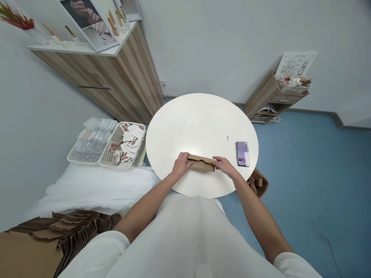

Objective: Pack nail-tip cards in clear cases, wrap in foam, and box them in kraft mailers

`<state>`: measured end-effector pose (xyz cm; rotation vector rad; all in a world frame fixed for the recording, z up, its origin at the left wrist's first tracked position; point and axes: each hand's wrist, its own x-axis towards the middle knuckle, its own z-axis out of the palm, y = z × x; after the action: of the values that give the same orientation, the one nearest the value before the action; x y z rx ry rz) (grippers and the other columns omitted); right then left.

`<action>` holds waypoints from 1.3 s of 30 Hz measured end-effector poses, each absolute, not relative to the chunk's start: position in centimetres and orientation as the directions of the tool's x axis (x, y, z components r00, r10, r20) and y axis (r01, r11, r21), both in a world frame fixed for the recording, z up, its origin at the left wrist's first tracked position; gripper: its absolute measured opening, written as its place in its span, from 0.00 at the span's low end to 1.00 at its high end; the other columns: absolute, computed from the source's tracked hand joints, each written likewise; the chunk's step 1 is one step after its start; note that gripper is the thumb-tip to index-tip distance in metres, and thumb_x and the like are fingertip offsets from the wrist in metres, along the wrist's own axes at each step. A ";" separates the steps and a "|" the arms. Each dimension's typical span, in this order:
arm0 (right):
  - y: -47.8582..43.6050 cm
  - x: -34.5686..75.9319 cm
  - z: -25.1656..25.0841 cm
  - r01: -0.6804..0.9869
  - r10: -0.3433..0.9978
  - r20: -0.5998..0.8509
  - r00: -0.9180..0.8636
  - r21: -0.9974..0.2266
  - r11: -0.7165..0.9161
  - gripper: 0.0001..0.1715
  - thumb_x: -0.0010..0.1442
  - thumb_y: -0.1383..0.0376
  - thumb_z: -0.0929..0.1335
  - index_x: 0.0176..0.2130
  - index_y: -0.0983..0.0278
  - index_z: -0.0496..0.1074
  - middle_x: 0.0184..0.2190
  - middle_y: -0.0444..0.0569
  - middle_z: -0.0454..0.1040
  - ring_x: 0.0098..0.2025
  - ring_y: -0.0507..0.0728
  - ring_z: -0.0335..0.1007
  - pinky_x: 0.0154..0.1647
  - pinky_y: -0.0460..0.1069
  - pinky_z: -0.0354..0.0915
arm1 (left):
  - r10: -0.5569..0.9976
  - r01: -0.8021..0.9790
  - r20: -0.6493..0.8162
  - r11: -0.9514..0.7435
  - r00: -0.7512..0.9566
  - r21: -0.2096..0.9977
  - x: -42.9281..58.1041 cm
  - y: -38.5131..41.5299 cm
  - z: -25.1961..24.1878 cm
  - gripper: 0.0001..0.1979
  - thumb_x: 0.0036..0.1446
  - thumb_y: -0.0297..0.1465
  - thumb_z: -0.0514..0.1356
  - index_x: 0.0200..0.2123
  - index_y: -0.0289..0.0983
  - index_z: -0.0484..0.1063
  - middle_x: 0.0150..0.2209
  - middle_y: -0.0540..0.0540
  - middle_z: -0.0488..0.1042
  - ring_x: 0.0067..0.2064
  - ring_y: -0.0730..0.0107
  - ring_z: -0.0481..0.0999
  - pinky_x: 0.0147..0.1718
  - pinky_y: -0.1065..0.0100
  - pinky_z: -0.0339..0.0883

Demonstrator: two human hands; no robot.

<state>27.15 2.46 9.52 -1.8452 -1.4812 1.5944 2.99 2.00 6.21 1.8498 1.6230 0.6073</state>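
Observation:
A small flat brown cardboard box (201, 162) lies on the near part of a round white table (199, 127). My left hand (181, 164) grips the box's left end, fingers curled round it. My right hand (223, 166) holds the right end, fingers bent over the top edge. Both hands rest on the table's surface near its front rim.
A phone (242, 153) lies on the table to the right. Two white baskets (107, 143) with clear trays and cards sit to the left. Stacked flat cardboard (58, 227) lies lower left. A box of brown pieces (257, 181) stands on the blue floor.

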 end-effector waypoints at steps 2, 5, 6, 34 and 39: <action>2.4 27.4 9.6 0.527 0.817 -0.561 -0.130 -0.738 -0.422 0.33 0.48 0.55 0.68 0.53 0.61 0.63 0.46 0.52 0.65 0.37 0.52 0.66 0.37 0.46 0.64 | 0.988 0.713 -0.043 -0.079 0.151 0.696 2.9 2.0 6.1 0.13 0.52 0.35 0.57 0.41 0.40 0.62 0.41 0.47 0.64 0.28 0.74 0.68 0.31 0.68 0.63; 2.5 27.7 9.8 0.528 0.809 -0.564 -0.164 -0.743 -0.411 0.32 0.49 0.58 0.68 0.53 0.61 0.63 0.45 0.52 0.66 0.35 0.51 0.66 0.37 0.47 0.64 | 0.985 0.717 -0.048 -0.088 0.167 0.691 2.9 2.1 6.1 0.14 0.52 0.35 0.57 0.42 0.40 0.61 0.39 0.47 0.65 0.29 0.73 0.68 0.31 0.68 0.62; 2.6 27.7 9.9 0.519 0.807 -0.567 -0.166 -0.746 -0.417 0.29 0.50 0.57 0.67 0.52 0.62 0.64 0.43 0.51 0.66 0.33 0.50 0.65 0.36 0.47 0.64 | 0.984 0.718 -0.050 -0.092 0.174 0.690 2.9 2.2 6.2 0.15 0.52 0.35 0.57 0.43 0.40 0.60 0.38 0.48 0.66 0.29 0.72 0.68 0.31 0.68 0.62; 2.6 28.4 9.2 0.437 0.780 -0.593 -0.203 -0.767 -0.470 0.29 0.52 0.58 0.67 0.52 0.65 0.65 0.33 0.48 0.73 0.30 0.50 0.68 0.39 0.48 0.67 | 0.971 0.697 -0.106 -0.076 0.215 0.713 2.2 2.6 7.0 0.14 0.47 0.31 0.61 0.39 0.39 0.64 0.29 0.51 0.64 0.29 0.71 0.66 0.31 0.68 0.61; 2.5 28.3 9.4 0.427 0.779 -0.602 -0.178 -0.760 -0.490 0.27 0.52 0.59 0.67 0.51 0.65 0.66 0.34 0.49 0.73 0.30 0.50 0.68 0.37 0.47 0.68 | 0.969 0.712 -0.136 -0.054 0.207 0.700 2.3 2.5 7.0 0.14 0.48 0.31 0.60 0.40 0.39 0.63 0.28 0.51 0.65 0.30 0.70 0.67 0.29 0.69 0.60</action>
<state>28.27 2.48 9.44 -1.7950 -1.3901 1.7155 2.30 2.53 7.00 1.8261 1.5648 0.4984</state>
